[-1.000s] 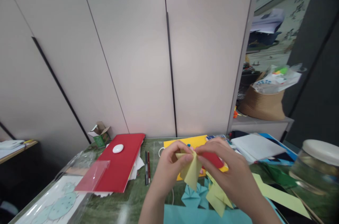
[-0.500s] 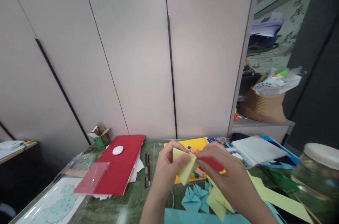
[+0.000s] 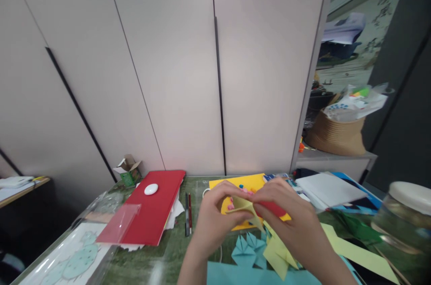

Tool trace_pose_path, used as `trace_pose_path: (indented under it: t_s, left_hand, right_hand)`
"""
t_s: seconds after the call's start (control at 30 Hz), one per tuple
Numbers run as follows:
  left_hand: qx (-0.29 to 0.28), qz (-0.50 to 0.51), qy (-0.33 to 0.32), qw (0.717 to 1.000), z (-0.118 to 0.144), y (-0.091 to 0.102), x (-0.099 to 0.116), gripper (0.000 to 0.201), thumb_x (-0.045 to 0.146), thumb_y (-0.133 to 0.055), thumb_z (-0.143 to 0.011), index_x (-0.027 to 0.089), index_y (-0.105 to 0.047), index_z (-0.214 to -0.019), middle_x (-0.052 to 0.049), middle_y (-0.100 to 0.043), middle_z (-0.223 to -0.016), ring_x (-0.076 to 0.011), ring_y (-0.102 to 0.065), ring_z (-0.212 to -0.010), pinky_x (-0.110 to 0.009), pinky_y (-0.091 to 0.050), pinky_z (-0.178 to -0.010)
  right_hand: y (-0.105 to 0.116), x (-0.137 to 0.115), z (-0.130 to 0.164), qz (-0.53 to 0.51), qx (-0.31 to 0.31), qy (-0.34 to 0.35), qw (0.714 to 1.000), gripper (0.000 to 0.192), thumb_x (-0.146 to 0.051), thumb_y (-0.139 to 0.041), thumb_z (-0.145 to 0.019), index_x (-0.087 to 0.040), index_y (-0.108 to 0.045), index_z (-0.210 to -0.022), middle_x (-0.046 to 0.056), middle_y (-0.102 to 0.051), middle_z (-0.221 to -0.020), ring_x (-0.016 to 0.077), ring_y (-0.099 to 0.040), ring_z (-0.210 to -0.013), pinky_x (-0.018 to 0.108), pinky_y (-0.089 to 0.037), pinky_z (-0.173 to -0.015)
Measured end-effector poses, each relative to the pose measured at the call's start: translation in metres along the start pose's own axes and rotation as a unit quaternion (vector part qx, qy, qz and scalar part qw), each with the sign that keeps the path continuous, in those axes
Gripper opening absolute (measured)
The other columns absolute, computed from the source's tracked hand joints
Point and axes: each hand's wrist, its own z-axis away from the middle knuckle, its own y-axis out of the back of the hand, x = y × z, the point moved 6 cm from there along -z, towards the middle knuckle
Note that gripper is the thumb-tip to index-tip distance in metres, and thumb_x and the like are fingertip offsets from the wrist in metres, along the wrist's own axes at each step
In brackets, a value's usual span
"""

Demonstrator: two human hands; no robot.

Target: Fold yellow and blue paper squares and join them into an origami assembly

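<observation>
Between both hands, above the table, is a small folded piece of yellow paper (image 3: 243,205), tilted so that its opened fold shows. My left hand (image 3: 215,215) pinches its left side, thumb below and fingers above. My right hand (image 3: 286,213) pinches the right corner with thumb and forefinger. Just below lie teal folded-paper pieces (image 3: 245,249) and yellow folded-paper pieces (image 3: 279,253). Behind the hands a yellow sheet (image 3: 222,182) carries small pink and blue bits and a red piece (image 3: 273,208), partly hidden by my right hand.
A teal sheet (image 3: 235,274) lies at the near edge. On the left are a red folder (image 3: 144,217) with a white oval object (image 3: 151,189), pens (image 3: 188,214) and a small open box (image 3: 128,172). To the right stand white papers (image 3: 330,190) and a lidded jar (image 3: 404,215).
The yellow paper has turned from showing its flat face to lying more edge-on, with its fold spread apart. My left thumb has shifted lower and to the right.
</observation>
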Motion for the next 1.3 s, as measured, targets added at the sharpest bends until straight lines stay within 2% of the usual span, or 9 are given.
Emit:
trace_pose_path:
  t_s: [0.1,0.2,0.33,0.43,0.73,0.9,1.03,1.17,1.3]
  left_hand:
    - [0.024,-0.007,-0.07,0.997,0.002,0.001,0.006,0.018,0.008,-0.071,-0.063,0.019,-0.065,-0.076,-0.004,-0.066,-0.075,-0.0178,-0.06,-0.078,-0.032,-0.047,-0.074]
    - [0.049,-0.005,-0.105,0.993,0.004,0.002,0.01,0.02,0.006,-0.069,-0.063,0.02,-0.064,-0.077,-0.004,-0.066,-0.076,-0.0187,-0.06,-0.08,-0.033,-0.047,-0.075]
    - [0.052,-0.011,-0.105,0.993,0.005,0.001,0.01,0.027,0.001,-0.067,-0.063,0.021,-0.063,-0.08,-0.002,-0.065,-0.08,-0.0181,-0.06,-0.081,-0.033,-0.046,-0.076]
    - [0.039,-0.007,-0.102,0.994,0.005,-0.001,0.01,0.03,-0.001,-0.066,-0.063,0.022,-0.063,-0.082,-0.001,-0.065,-0.08,-0.0172,-0.06,-0.081,-0.032,-0.045,-0.077]
    - [0.024,-0.015,-0.075,0.997,0.004,-0.003,0.01,0.024,0.003,-0.068,-0.064,0.02,-0.062,-0.08,-0.001,-0.065,-0.078,-0.0169,-0.06,-0.079,-0.032,-0.045,-0.078]
    - [0.018,-0.046,-0.054,0.997,0.004,-0.001,0.007,0.021,0.004,-0.068,-0.064,0.019,-0.062,-0.079,-0.002,-0.065,-0.079,-0.0165,-0.06,-0.079,-0.03,-0.045,-0.076]
    - [0.01,-0.076,-0.002,0.997,0.004,-0.001,0.002,0.015,0.014,-0.07,-0.065,0.019,-0.064,-0.078,-0.002,-0.065,-0.078,-0.0157,-0.06,-0.078,-0.028,-0.045,-0.075]
    - [0.021,-0.102,0.053,0.993,0.002,0.0,-0.003,0.014,0.015,-0.069,-0.065,0.02,-0.064,-0.078,-0.001,-0.064,-0.078,-0.0147,-0.058,-0.078,-0.026,-0.044,-0.073]
    - [0.035,-0.094,0.093,0.991,-0.001,0.001,-0.007,0.012,0.014,-0.066,-0.067,0.02,-0.063,-0.077,0.0,-0.063,-0.078,-0.0131,-0.057,-0.074,-0.023,-0.044,-0.068]
  right_hand:
    - [0.003,-0.003,0.001,-0.021,0.008,0.012,1.0,0.01,-0.016,-0.055,-0.081,-0.024,-0.06,-0.084,0.001,-0.065,-0.077,0.0162,-0.057,-0.077,0.03,-0.046,-0.07]
    - [0.006,-0.006,0.003,-0.032,0.012,0.026,0.999,0.009,-0.019,-0.058,-0.079,-0.024,-0.06,-0.086,0.003,-0.065,-0.085,0.0186,-0.057,-0.086,0.033,-0.046,-0.075]
    - [0.01,-0.011,0.004,0.001,0.035,0.076,0.996,0.019,-0.021,-0.067,-0.071,-0.023,-0.061,-0.089,0.005,-0.064,-0.09,0.0212,-0.057,-0.09,0.036,-0.046,-0.077]
    - [0.011,-0.013,0.004,0.025,0.06,0.097,0.993,0.018,-0.015,-0.066,-0.071,-0.024,-0.061,-0.085,0.003,-0.065,-0.085,0.0199,-0.057,-0.085,0.036,-0.046,-0.077]
    - [0.01,-0.015,0.004,0.024,0.057,0.097,0.993,0.019,-0.009,-0.064,-0.071,-0.024,-0.06,-0.083,0.001,-0.065,-0.077,0.017,-0.056,-0.076,0.035,-0.044,-0.074]
    - [0.006,-0.012,0.003,0.024,0.04,0.073,0.996,0.013,-0.013,-0.062,-0.074,-0.023,-0.061,-0.082,0.002,-0.066,-0.08,0.0177,-0.057,-0.078,0.035,-0.043,-0.075]
    - [0.003,-0.005,0.004,0.005,0.04,0.041,0.998,0.009,-0.015,-0.06,-0.077,-0.023,-0.061,-0.078,0.002,-0.065,-0.078,0.0178,-0.054,-0.077,0.035,-0.041,-0.074]
    - [-0.002,0.01,0.001,-0.046,0.012,-0.04,0.998,0.005,-0.021,-0.058,-0.08,-0.023,-0.062,-0.079,0.002,-0.064,-0.077,0.0187,-0.052,-0.08,0.033,-0.041,-0.071]
    - [-0.008,0.021,-0.001,-0.058,-0.03,-0.111,0.992,0.011,-0.027,-0.053,-0.083,-0.023,-0.062,-0.078,0.002,-0.062,-0.073,0.0191,-0.051,-0.081,0.032,-0.039,-0.069]
